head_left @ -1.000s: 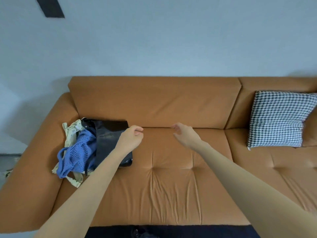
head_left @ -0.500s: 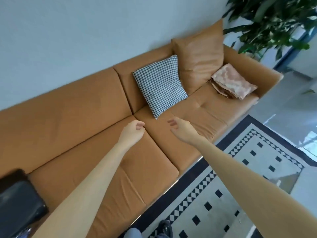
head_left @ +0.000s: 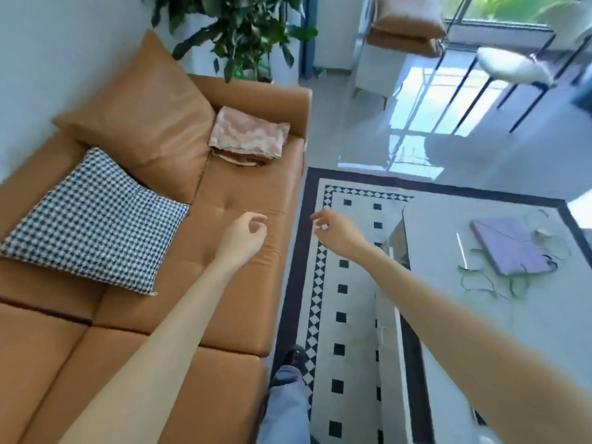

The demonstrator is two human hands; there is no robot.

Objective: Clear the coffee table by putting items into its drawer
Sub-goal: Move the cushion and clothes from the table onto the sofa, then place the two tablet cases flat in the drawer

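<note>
A white coffee table stands at the right. On it lie a purple flat case, a thin white stick, green cords and a pale tangle of cable. No drawer opening can be made out. My left hand hovers over the sofa seat with fingers loosely curled, holding nothing. My right hand hangs over the rug, left of the table, also loosely curled and holding nothing. Both hands are well away from the items.
An orange sofa fills the left, with a checked cushion and a folded pink cloth. A patterned rug lies between sofa and table. A plant and a chair stand beyond. My shoe is on the rug.
The view has swung right from the sofa's left end to its right end, bringing the rug and coffee table into sight. Both hands keep their loose, held-out pose.
</note>
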